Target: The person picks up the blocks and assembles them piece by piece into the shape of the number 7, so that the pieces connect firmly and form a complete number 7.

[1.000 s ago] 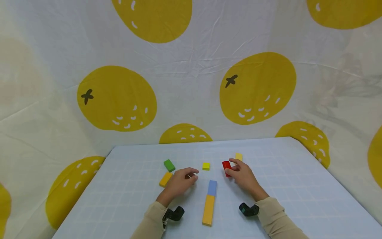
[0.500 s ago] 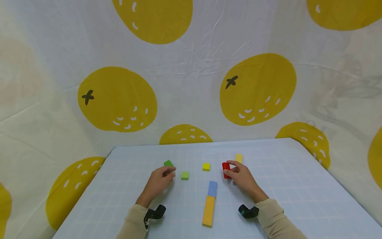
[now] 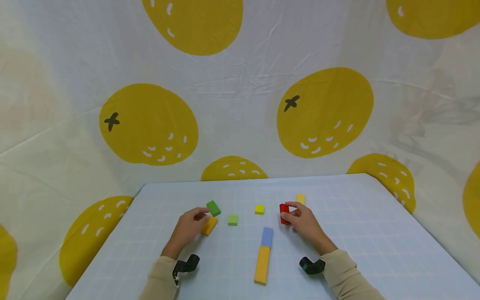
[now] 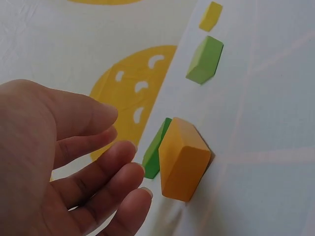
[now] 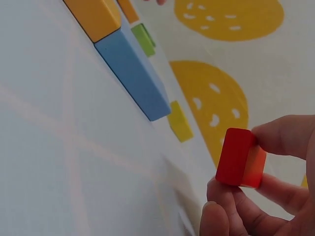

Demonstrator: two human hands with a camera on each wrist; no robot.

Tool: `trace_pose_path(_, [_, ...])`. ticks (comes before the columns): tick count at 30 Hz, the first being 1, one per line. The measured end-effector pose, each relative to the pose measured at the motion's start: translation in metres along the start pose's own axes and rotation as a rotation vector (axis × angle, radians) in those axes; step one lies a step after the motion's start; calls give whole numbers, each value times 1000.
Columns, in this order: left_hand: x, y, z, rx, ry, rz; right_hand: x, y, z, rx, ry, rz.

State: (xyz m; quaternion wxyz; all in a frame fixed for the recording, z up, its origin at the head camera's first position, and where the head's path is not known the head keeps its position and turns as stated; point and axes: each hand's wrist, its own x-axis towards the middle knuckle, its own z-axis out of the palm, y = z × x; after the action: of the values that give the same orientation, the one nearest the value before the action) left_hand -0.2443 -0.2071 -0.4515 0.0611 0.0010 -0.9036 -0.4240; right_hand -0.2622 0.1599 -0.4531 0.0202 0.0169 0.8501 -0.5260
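My right hand (image 3: 305,223) pinches a red block (image 3: 283,213) between thumb and fingers; in the right wrist view the red block (image 5: 240,158) is raised above the table. On the left side, my left hand (image 3: 187,229) hovers with loosely bent fingers next to an orange block (image 3: 211,226). The left wrist view shows its fingertips beside that orange block (image 4: 184,160), with nothing held. Just beyond lies a dark green block (image 3: 213,207), partly hidden behind the orange one in the left wrist view. A light green block (image 3: 233,220) sits to the right of them.
Between the hands, a blue block (image 3: 266,237) lies end to end with a long orange block (image 3: 262,265). Farther back are a small yellow block (image 3: 259,209) and a pale yellow block (image 3: 301,198). A fruit-print cloth (image 3: 240,125) hangs behind the table.
My left hand has moved left, from over the light green block to the orange block's left side, uncovering the light green block. The right hand keeps its grip on the red block, nearly still.
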Motion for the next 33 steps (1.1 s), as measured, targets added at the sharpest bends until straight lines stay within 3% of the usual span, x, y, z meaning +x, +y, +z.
trace_pose_path(13, [1,-12,-1,26,-42,-63,-1,-2,8,29,-14,29])
trace_pose_path(24, [3,-11,-3,50,-69,-37,-1,-10,9,64,-9,82])
trace_pose_path(33, [2,-14,-1,51,-102,-27,4,-7,13,69,-25,70])
